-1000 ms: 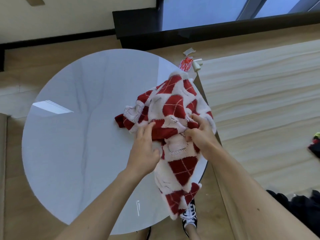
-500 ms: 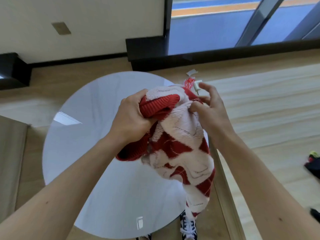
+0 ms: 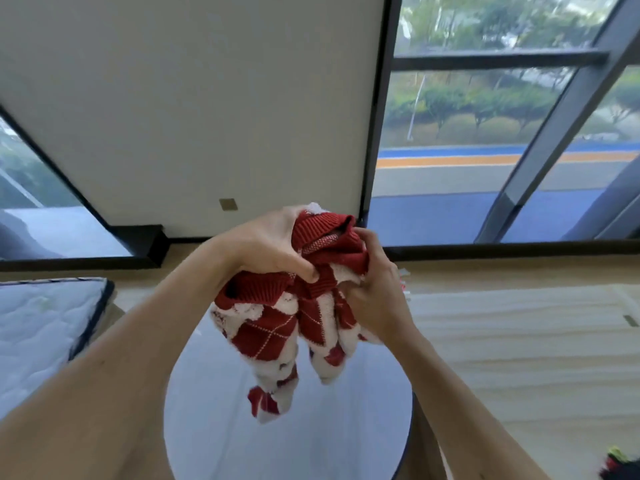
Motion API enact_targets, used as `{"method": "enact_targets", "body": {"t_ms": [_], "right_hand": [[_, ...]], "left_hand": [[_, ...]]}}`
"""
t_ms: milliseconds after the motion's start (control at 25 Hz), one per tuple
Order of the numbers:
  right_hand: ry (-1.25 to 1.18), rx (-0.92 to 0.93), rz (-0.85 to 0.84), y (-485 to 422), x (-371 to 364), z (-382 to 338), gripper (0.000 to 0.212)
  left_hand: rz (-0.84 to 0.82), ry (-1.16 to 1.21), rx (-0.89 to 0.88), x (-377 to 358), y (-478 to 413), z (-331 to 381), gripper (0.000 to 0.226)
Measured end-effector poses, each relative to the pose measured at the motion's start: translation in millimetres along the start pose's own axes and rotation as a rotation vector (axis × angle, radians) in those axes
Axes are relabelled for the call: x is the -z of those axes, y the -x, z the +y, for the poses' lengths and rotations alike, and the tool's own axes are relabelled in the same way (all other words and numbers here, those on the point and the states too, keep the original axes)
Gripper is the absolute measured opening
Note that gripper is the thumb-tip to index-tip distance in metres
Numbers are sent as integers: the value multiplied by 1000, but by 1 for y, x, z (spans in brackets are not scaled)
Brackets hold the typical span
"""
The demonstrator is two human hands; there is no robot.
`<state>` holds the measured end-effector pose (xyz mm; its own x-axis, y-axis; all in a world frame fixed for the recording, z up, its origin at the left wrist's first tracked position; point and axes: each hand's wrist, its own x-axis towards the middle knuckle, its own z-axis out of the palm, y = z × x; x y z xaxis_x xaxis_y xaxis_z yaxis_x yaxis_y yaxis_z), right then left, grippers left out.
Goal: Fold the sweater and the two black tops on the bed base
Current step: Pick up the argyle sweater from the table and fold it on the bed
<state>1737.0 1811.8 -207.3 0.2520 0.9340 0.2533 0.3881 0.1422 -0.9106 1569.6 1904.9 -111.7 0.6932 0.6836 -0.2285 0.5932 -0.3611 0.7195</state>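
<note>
The red-and-white sweater [image 3: 304,306] is held bunched above the round tabletop [image 3: 242,427], gripped by the closed left hand [image 3: 270,247] and closed right hand [image 3: 374,289].

sweater [image 3: 294,306] bunched btwn both hands, above round table [image 3: 221,427], mattress [image 3: 41,327] left, bed base [image 3: 519,341] right

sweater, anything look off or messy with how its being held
Yes: the sweater is bunched in a wad between the left hand and right hand, its loose end dangling above the round table, not laid flat for folding.
</note>
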Motion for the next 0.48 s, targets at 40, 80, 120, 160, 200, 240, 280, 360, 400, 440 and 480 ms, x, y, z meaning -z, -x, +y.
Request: {"method": "enact_targets", "body": {"t_ms": [40,80,120,160,200,240,280,360,400,440,480], "right_hand": [[-20,14,-3,-8,9,-19,53],[-30,25,4,-15,17,-36,47],[-30,47,15,-22,26,-56,43],[-15,59,18,-27,34,-73,41],[4,52,-2,-33,42,-90,45],[23,28,-59,-37,52,-108,54],[22,-17,-137,-41,60,-123,63],[-11,-71,-226,-46,74,-152,71],[-16,-61,-199,-46,78,-162,65],[0,-28,-132,-47,80,-171,52],[10,1,-55,-47,80,-180,40]], "left_hand": [[25,-118,25,13,9,10,60],[67,-228,38,22,16,18,59],[152,-317,19,32,25,29,56],[266,-369,-11,39,31,38,52],[406,-383,-44,48,37,48,45],[547,-376,-78,59,45,60,39],[658,-362,-100,69,50,68,33],[760,-370,-143,89,62,85,26],[752,-369,-159,96,69,91,21],[726,-362,-178,102,76,98,13],[688,-354,-191,107,82,106,6]]}}
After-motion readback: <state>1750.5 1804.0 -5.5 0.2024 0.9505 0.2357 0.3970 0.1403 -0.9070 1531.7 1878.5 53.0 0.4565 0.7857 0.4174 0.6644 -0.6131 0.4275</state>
